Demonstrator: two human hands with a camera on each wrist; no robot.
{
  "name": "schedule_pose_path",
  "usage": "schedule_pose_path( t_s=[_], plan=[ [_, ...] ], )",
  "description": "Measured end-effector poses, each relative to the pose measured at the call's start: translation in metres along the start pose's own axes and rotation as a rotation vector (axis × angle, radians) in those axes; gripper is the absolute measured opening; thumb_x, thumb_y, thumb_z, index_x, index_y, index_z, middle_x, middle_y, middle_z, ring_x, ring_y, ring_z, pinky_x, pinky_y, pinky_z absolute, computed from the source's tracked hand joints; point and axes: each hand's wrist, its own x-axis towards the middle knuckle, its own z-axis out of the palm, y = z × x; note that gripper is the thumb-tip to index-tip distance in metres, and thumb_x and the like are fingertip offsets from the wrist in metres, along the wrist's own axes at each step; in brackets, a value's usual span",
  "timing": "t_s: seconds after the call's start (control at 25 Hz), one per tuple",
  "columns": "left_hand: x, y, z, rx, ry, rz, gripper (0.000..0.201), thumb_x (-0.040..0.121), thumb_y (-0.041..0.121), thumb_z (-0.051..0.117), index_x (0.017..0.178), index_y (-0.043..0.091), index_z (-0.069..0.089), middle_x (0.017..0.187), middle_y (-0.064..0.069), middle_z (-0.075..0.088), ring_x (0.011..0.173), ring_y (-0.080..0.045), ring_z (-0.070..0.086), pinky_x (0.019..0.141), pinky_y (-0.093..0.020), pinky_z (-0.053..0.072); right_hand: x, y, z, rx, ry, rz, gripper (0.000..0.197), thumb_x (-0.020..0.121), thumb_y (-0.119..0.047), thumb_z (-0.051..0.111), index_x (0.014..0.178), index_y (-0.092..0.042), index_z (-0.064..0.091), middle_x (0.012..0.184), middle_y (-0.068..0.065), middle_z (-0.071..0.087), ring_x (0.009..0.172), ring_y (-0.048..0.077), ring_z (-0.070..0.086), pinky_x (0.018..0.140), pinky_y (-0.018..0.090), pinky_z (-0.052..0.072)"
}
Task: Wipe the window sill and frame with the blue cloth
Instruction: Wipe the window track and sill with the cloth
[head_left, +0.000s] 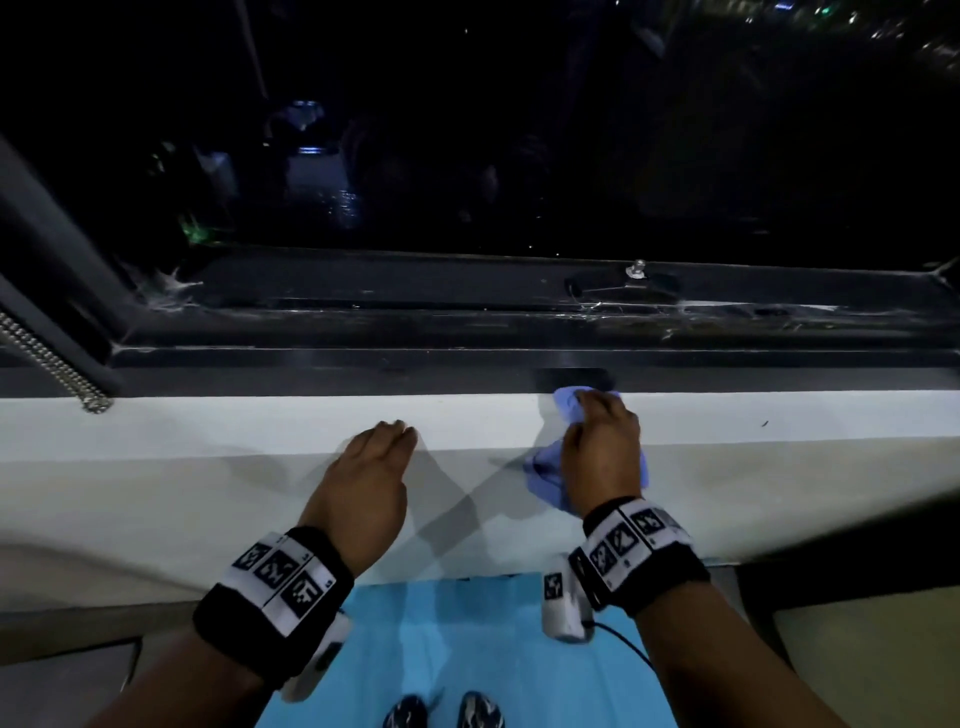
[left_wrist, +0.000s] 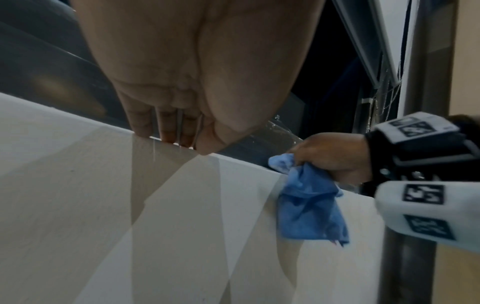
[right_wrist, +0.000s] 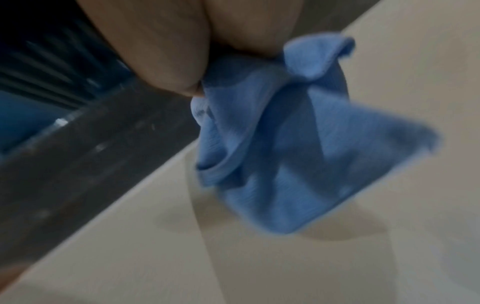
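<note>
The blue cloth (head_left: 545, 470) sits right of centre in the head view, bunched in the right hand (head_left: 600, 452), whose fingers curl round it; one fold pokes past the fingertips onto the white window sill (head_left: 260, 421), the rest hangs down the sill's front face; in the left-wrist view the cloth (left_wrist: 309, 207) dangles at mid-right; the left hand (head_left: 371, 478), centre of the frame, holds nothing, its straight fingers resting on the sill's front edge; above runs the dark window frame (head_left: 467, 332), cobwebbed at its left corner.
</note>
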Motion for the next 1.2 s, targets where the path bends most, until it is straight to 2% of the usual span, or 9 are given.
schedule_pose_path(
  t_s=[0.16, 0.28, 0.4, 0.48, 0.6, 0.68, 0.84, 1.0, 1.2],
  plan=[
    [-0.003, 0.003, 0.001, -0.023, -0.035, -0.032, 0.060, 0.070, 0.003, 0.035, 0.126, 0.001, 0.056, 0.128, -0.019, 0.058, 0.115, -0.036, 0.057, 0.092, -0.049, 0.048, -0.007, -0.038, 0.028, -0.169, -0.248, -0.179, 0.046, 0.049, -0.013, 0.068, 0.094, -0.010, 0.064, 0.097, 0.014, 0.063, 0.085, 0.035, 0.056, 0.075, 0.037, 0.047],
    [0.000, 0.000, -0.002, -0.055, -0.075, -0.017, 0.063, 0.072, 0.012, 0.024, 0.125, 0.002, 0.057, 0.127, -0.018, 0.059, 0.115, -0.036, 0.057, 0.091, -0.049, 0.050, -0.026, -0.071, 0.036, -0.082, -0.368, -0.334, 0.043, 0.041, -0.021, 0.057, 0.083, -0.014, 0.063, 0.092, 0.007, 0.061, 0.080, 0.030, 0.054, 0.072, 0.034, 0.042],
    [-0.001, -0.006, -0.004, -0.103, -0.088, -0.004, 0.066, 0.072, 0.014, 0.023, 0.127, 0.004, 0.057, 0.130, -0.016, 0.058, 0.117, -0.035, 0.056, 0.093, -0.050, 0.048, -0.048, -0.074, 0.031, 0.136, -0.390, -0.553, 0.029, 0.061, -0.021, 0.047, 0.076, -0.014, 0.070, 0.086, 0.004, 0.070, 0.082, 0.024, 0.059, 0.075, 0.033, 0.037],
    [-0.001, -0.010, -0.005, -0.115, -0.089, 0.021, 0.066, 0.070, 0.013, 0.024, 0.126, 0.004, 0.058, 0.128, -0.016, 0.059, 0.115, -0.035, 0.058, 0.091, -0.050, 0.050, -0.056, -0.071, 0.021, 0.177, -0.354, -0.625, 0.031, 0.059, -0.019, 0.048, 0.078, -0.014, 0.072, 0.087, 0.001, 0.072, 0.083, 0.019, 0.059, 0.076, 0.030, 0.037],
    [0.001, -0.013, -0.009, -0.126, -0.112, 0.045, 0.067, 0.068, 0.013, 0.025, 0.125, 0.005, 0.058, 0.127, -0.015, 0.060, 0.113, -0.034, 0.059, 0.090, -0.048, 0.051, -0.033, -0.059, 0.014, 0.040, -0.209, -0.396, 0.046, 0.054, -0.031, 0.053, 0.094, -0.014, 0.070, 0.102, 0.006, 0.068, 0.093, 0.026, 0.058, 0.084, 0.034, 0.043],
    [0.000, -0.013, -0.010, -0.130, -0.105, 0.054, 0.066, 0.069, 0.013, 0.025, 0.125, 0.004, 0.058, 0.126, -0.016, 0.061, 0.112, -0.034, 0.060, 0.091, -0.048, 0.050, -0.019, -0.056, 0.015, -0.090, -0.230, -0.249, 0.056, 0.055, -0.032, 0.064, 0.108, -0.011, 0.063, 0.113, 0.008, 0.063, 0.102, 0.031, 0.056, 0.089, 0.035, 0.043],
    [0.001, -0.015, -0.008, -0.154, -0.093, 0.058, 0.067, 0.072, 0.015, 0.023, 0.131, 0.003, 0.053, 0.129, -0.017, 0.058, 0.116, -0.033, 0.057, 0.098, -0.047, 0.044, -0.040, -0.085, 0.034, 0.032, -0.330, -0.377, 0.039, 0.055, -0.013, 0.059, 0.093, -0.012, 0.067, 0.098, 0.007, 0.067, 0.089, 0.029, 0.059, 0.079, 0.035, 0.046],
    [0.002, -0.017, -0.009, -0.140, -0.117, 0.062, 0.064, 0.070, 0.014, 0.026, 0.125, 0.001, 0.058, 0.122, -0.017, 0.062, 0.108, -0.034, 0.062, 0.092, -0.047, 0.048, -0.065, -0.084, 0.019, 0.180, -0.468, -0.479, 0.035, 0.065, -0.017, 0.041, 0.082, -0.011, 0.071, 0.087, 0.009, 0.072, 0.081, 0.026, 0.064, 0.080, 0.031, 0.042],
    [0.008, -0.009, -0.018, -0.032, -0.136, 0.091, 0.052, 0.078, 0.025, 0.035, 0.114, 0.000, 0.063, 0.110, -0.015, 0.066, 0.094, -0.034, 0.063, 0.080, -0.043, 0.054, -0.035, -0.043, -0.015, 0.050, -0.088, -0.111, 0.034, 0.078, -0.013, 0.044, 0.105, -0.013, 0.064, 0.109, 0.008, 0.062, 0.104, 0.023, 0.052, 0.094, 0.032, 0.039]
  ],
)
